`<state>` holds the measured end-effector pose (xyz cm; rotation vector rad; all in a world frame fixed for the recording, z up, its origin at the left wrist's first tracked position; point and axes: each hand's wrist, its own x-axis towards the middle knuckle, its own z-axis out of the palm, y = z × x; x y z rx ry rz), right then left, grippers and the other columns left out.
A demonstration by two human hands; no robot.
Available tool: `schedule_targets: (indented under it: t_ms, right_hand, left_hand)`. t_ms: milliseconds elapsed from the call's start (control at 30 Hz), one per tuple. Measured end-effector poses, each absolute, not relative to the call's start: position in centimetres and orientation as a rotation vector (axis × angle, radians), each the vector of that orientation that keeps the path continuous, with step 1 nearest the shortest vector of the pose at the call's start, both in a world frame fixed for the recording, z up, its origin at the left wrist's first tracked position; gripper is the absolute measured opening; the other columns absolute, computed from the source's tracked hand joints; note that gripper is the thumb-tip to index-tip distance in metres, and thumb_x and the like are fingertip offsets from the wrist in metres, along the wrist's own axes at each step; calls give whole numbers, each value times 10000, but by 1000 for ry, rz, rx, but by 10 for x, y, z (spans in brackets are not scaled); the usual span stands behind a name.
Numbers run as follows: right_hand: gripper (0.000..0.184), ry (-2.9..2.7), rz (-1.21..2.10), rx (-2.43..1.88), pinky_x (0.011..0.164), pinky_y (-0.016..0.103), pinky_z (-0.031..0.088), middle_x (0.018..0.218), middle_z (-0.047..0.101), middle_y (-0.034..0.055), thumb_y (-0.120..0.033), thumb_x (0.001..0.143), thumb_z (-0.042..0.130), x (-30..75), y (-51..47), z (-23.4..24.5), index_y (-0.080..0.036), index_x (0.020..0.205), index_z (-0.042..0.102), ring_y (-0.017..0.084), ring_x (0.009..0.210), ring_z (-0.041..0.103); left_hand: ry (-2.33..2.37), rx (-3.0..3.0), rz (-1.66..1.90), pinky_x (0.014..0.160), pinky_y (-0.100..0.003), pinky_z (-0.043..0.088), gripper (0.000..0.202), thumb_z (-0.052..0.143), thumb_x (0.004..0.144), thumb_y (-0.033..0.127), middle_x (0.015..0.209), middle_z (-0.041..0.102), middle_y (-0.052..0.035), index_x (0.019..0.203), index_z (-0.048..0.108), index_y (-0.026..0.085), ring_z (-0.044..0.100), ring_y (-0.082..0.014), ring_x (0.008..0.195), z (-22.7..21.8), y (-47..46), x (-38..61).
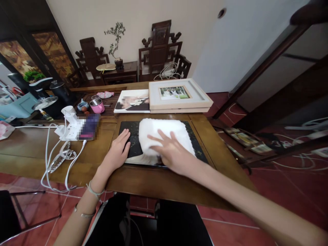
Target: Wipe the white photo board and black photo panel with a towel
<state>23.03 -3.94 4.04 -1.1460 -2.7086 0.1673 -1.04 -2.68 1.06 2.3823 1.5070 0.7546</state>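
A glossy dark panel (133, 136) with gold flecks, perhaps a framed picture, lies flat on the wooden table in front of me. My left hand (118, 148) rests on the panel's left edge, fingers stretched out and holding nothing. Over the middle and right of the panel spreads a fluffy white cloth (164, 128). My right hand (173, 152) lies on the cloth's near part with its fingers spread, pressing from above. The palm's underside and the panel beneath the cloth are hidden.
Behind the panel lie a photo print (132, 101) and a pale picture frame (181, 95). To the left are a power strip (73, 131) with white cables, a phone (89, 126), a clear hair claw (61, 159) and a pink cup (96, 106). The table edge (164, 184) runs close before me.
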Motion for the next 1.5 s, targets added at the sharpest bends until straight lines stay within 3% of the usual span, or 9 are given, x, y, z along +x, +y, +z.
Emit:
schedule_targets:
  t_ms: [167, 367, 533, 667, 733, 900, 1033, 1300, 1500]
  right_hand:
    - [624, -2704, 122, -1287, 961, 725, 327, 1477, 408, 116, 45, 724, 381, 209, 24, 53, -150, 1289, 561, 416, 1338, 313]
    - [631, -2790, 9, -1256, 986, 752, 262, 1508, 352, 126, 37, 719, 444, 202, -14, 42, -189, 1297, 562, 473, 1364, 230]
    - [391, -2736, -9, -967, 1014, 751, 233, 1499, 378, 87, -36, 782, 506, 212, -101, 25, -254, 1059, 674, 422, 1406, 156]
    - [216, -2663, 16, -831, 1036, 735, 229, 1501, 382, 51, -62, 788, 534, 219, -133, 16, -222, 789, 680, 392, 1423, 108]
    - [250, -2689, 96, -826, 1034, 739, 218, 1500, 386, 41, -64, 787, 514, 220, -127, 18, -233, 841, 691, 388, 1422, 120]
    - [572, -2788, 175, -1141, 1034, 727, 220, 1497, 389, 61, 12, 724, 448, 206, -62, 38, -242, 1204, 626, 411, 1394, 214]
    - [624, -2765, 128, -1302, 1012, 721, 268, 1509, 363, 78, 22, 745, 402, 188, 0, 52, -179, 1318, 547, 442, 1368, 248]
    - [599, -2760, -13, -1272, 1026, 730, 224, 1520, 340, 90, 6, 770, 414, 179, 7, 43, -161, 1331, 538, 464, 1372, 215]
    - [331, -2772, 44, -1138, 998, 758, 247, 1484, 408, 65, -104, 807, 554, 187, -87, 33, -263, 1047, 718, 495, 1334, 288]
  left_hand:
    - [1496, 2382, 758, 1151, -472, 293, 448, 361, 954, 257, 1467, 415, -177, 1348, 470, 77, 332, -243, 1399, 11, -26, -11]
    - [1502, 2362, 819, 1138, -485, 313, 440, 372, 942, 260, 1450, 443, -170, 1335, 490, 101, 361, -254, 1383, 6, -24, -11]
    - [1511, 2356, 811, 1139, -493, 310, 439, 371, 935, 241, 1453, 444, -151, 1340, 489, 119, 366, -252, 1381, 5, -23, -12]
    - [1495, 2370, 819, 1142, -489, 310, 436, 370, 933, 230, 1451, 450, -142, 1336, 495, 124, 362, -245, 1383, 7, -23, -12]
    - [1500, 2368, 813, 1145, -481, 308, 439, 346, 939, 227, 1446, 451, -158, 1329, 499, 97, 362, -243, 1383, 7, -23, -12]
    - [1495, 2360, 814, 1143, -491, 312, 446, 313, 941, 203, 1447, 446, -170, 1328, 501, 86, 363, -248, 1382, 5, -23, -13]
    - [1467, 2375, 842, 1144, -496, 312, 443, 332, 937, 192, 1443, 460, -145, 1343, 493, 120, 367, -241, 1381, 3, -23, -14]
    - [1486, 2338, 846, 1149, -481, 304, 453, 334, 929, 192, 1441, 457, -164, 1341, 488, 85, 364, -241, 1383, 4, -23, -12]
    - [1518, 2312, 842, 1147, -490, 304, 445, 356, 917, 195, 1441, 462, -149, 1329, 501, 111, 377, -249, 1375, 5, -24, -12]
